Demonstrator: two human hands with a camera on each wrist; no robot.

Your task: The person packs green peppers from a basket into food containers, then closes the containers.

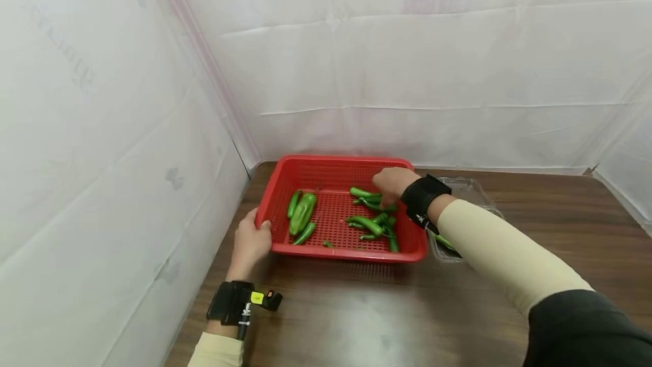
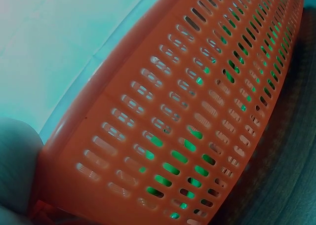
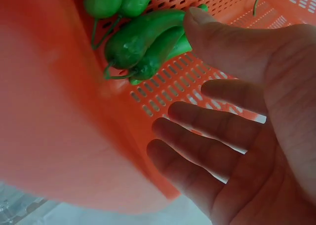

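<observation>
A red slotted basket stands on the brown table and holds several green peppers. My left hand grips the basket's near left corner, thumb over the rim. The left wrist view shows mostly the basket's outer wall, with green showing through its slots. My right hand reaches into the far right part of the basket, above another cluster of peppers. Seen from the right wrist, that hand has loosely spread fingers holding nothing, and its thumb tip touches a pepper.
A clear plastic container lies on the table just right of the basket, partly behind my right forearm, with a green pepper in it. White sheeting walls the table at the left and back. Bare wood stretches in front.
</observation>
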